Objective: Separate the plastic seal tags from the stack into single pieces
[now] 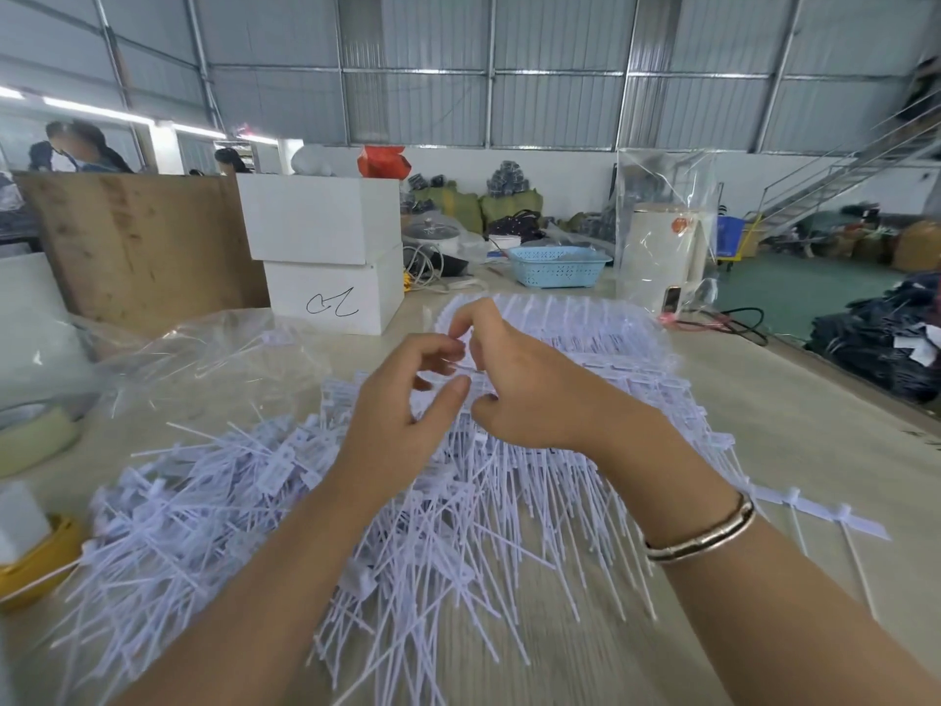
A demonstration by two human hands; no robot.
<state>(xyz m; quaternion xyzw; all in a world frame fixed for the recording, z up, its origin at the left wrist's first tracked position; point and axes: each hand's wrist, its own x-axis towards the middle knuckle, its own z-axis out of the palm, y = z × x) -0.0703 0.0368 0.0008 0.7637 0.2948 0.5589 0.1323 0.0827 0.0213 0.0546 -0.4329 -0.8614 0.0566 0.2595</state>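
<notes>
Left hand point(402, 400), right hand point(529, 394) apparently pinching seal tag point(466, 366).

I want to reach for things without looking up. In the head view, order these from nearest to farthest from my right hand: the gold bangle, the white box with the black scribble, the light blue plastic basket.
1. Gold bangle, on the right hand's own wrist, nearer the camera.
2. White box with the black scribble, beyond and left.
3. Light blue plastic basket, farthest back, slightly right.
</notes>
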